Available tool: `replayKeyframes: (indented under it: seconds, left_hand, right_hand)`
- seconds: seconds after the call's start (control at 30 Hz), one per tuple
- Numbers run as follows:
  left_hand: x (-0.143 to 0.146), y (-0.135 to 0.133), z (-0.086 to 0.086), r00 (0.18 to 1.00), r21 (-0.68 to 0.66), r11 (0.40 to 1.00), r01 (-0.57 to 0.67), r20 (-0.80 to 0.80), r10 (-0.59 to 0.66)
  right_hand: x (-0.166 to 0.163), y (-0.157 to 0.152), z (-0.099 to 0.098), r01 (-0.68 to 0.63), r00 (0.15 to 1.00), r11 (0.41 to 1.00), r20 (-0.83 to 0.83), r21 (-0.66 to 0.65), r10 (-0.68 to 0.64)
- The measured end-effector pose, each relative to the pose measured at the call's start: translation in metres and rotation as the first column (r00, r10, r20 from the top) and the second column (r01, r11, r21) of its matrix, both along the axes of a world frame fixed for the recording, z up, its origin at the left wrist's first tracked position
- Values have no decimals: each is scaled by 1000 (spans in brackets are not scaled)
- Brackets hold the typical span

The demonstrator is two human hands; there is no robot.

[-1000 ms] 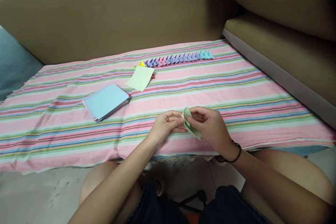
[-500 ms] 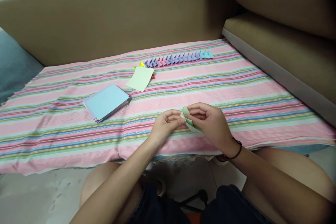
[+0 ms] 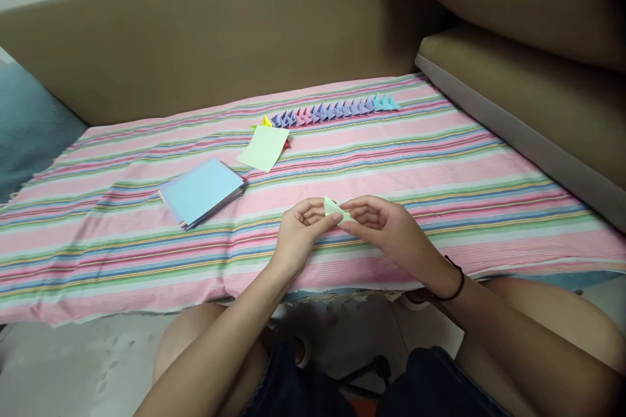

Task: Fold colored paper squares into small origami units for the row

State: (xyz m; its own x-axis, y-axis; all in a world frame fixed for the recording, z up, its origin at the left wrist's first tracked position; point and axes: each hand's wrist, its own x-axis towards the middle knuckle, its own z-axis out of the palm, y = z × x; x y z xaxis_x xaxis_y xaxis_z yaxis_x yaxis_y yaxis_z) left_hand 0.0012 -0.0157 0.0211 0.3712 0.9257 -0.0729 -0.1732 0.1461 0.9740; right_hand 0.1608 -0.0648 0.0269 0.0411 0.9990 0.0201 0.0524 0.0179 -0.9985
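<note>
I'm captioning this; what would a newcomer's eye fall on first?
Probably the row of folded paper pieces, purple, pink and turquoise, along the far side of the striped cloth. Nearer, the left hand and right hand hold a pale green folded paper over its front part.

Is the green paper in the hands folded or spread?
Folded: the light green paper shows as a small triangle between the left hand and right hand.

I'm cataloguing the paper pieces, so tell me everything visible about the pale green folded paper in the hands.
The pale green folded paper looks small and roughly triangular, one pointed corner upward at its left. The left hand and right hand hold it between thumbs and fingers, over the striped cloth. Fingers partly cover it; its inner folds are unclear.
</note>
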Motion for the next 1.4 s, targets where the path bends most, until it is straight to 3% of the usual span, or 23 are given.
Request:
replayKeyframes:
  seconds: [0.27, 0.47, 0.67, 0.73, 0.83, 0.93, 1.07, 1.4]
  left_hand:
    - [-2, -2, 8, 992, 40, 993, 114, -61, -112]
    - [-7, 4, 12, 994, 71, 997, 13, -112, -5]
    - [-13, 12, 12, 993, 146, 987, -71, -79, 83]
    - [-12, 12, 11, 997, 113, 992, -54, -54, 60]
    - [-8, 8, 9, 1000, 17, 1000, -14, -17, 14]
    - [-4, 3, 9, 999, -32, 999, 40, 4, -40]
    - [-3, 1, 11, 998, 20, 998, 60, -15, -59]
    - [-3, -4, 15, 980, 85, 986, 145, -150, -131]
  right_hand:
    - [0, -2, 0, 2, 999, 999, 41, 46, -4]
    - [-3, -4, 2, 1, 992, 998, 127, 67, -10]
    - [1, -5, 11, -138, 959, 982, -263, -127, 101]
    - [1, -4, 10, -131, 949, 981, -305, -146, 81]
    - [1, -2, 4, -46, 968, 993, -250, -110, 17]
    - [0, -2, -1, 29, 996, 998, -84, -50, -33]
    - [-2, -4, -1, 79, 995, 997, 67, 5, -79]
    - [-7, -7, 5, 84, 989, 995, 120, 60, -91]
